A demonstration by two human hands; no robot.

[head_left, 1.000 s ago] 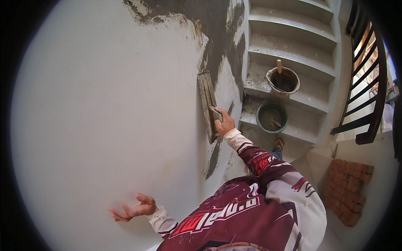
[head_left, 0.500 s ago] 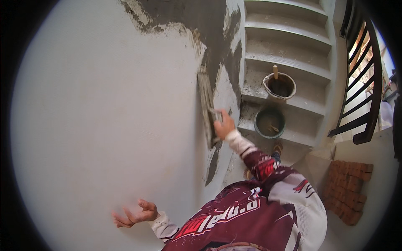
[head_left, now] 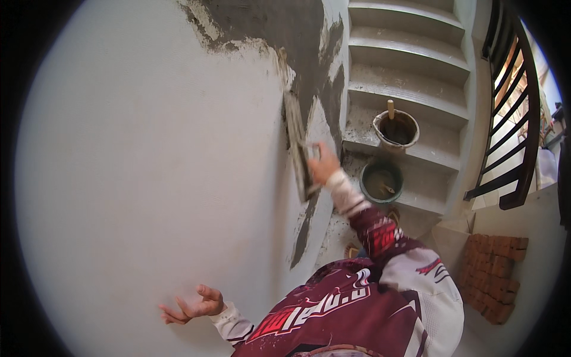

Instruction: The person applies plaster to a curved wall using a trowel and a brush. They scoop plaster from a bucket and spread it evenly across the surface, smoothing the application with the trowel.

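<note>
My right hand (head_left: 324,164) is closed round the handle of a long plastering float (head_left: 297,146). The float's narrow edge faces me, and its blade lies along the wall beside the wet grey plaster (head_left: 309,71). Rough plaster edges border the pale wall (head_left: 148,149), which fills the left of the view. Down at the lower left, my left hand (head_left: 193,304) holds nothing, its fingers spread and the palm turned up, close to the wall. I cannot tell whether it touches the wall.
Stairs (head_left: 404,65) rise on the right. A bucket (head_left: 397,128) with a wooden-handled tool stands on one step; a green bucket (head_left: 381,181) with liquid and a brush stands below it. Dark railing (head_left: 514,119) runs along the far right. Stacked red bricks (head_left: 491,276) lie at lower right.
My right hand has moved slightly up and to the right, and the float has shifted up along the wall with it. The left hand has stayed nearly in place.
</note>
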